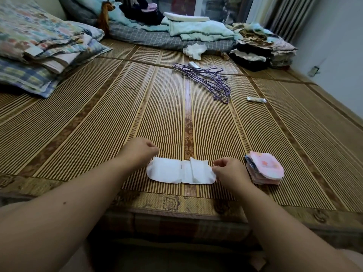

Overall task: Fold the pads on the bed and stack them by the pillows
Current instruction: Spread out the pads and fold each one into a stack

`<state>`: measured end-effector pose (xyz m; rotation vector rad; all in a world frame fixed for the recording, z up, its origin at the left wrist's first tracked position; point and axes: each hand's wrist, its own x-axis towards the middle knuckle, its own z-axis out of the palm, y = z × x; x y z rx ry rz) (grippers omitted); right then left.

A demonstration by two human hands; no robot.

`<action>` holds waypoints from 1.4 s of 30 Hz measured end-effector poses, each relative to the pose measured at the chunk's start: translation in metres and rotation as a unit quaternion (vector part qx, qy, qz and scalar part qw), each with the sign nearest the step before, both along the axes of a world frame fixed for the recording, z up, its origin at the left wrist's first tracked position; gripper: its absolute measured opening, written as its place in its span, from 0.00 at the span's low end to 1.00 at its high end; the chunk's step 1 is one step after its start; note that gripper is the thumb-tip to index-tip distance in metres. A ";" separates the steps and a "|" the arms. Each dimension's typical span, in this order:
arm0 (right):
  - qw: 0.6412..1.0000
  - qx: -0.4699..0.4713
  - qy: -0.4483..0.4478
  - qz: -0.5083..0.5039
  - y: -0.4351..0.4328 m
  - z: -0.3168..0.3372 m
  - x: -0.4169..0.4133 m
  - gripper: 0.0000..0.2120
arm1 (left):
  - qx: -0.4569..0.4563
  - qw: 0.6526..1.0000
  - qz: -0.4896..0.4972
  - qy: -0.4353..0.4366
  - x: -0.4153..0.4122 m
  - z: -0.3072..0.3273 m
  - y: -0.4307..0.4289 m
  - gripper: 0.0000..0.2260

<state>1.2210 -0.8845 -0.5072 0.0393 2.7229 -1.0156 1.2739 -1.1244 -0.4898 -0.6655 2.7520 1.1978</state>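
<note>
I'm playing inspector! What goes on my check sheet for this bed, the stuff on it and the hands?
Surface: bamboo mat lying flat over the bed.
Job's things: white pad spread out near the front edge; pink stack of pads to its right; pillows far left.
Clutter: purple hangers mid-mat; small wrapper right of them; white cloth farther back.
Hands: left hand at the pad's left end, right hand at its right end, fingers curled; whether they pinch it is unclear.
Cables: nothing seen.
Surroundings: folded bedding at the back; curtain and wall to the right.
</note>
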 end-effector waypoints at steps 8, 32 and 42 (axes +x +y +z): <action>0.982 0.167 -0.092 0.013 -0.024 -0.005 -0.009 0.16 | -0.150 0.978 -0.045 -0.135 0.007 -0.023 0.011 0.15; 0.984 -0.156 -0.040 -0.071 -0.016 0.033 -0.006 0.03 | 0.224 0.970 0.090 -0.018 0.012 -0.014 0.004 0.17; 0.958 -0.267 -0.107 0.000 -0.042 0.048 0.026 0.03 | 0.253 0.963 -0.027 0.093 0.015 0.026 0.058 0.05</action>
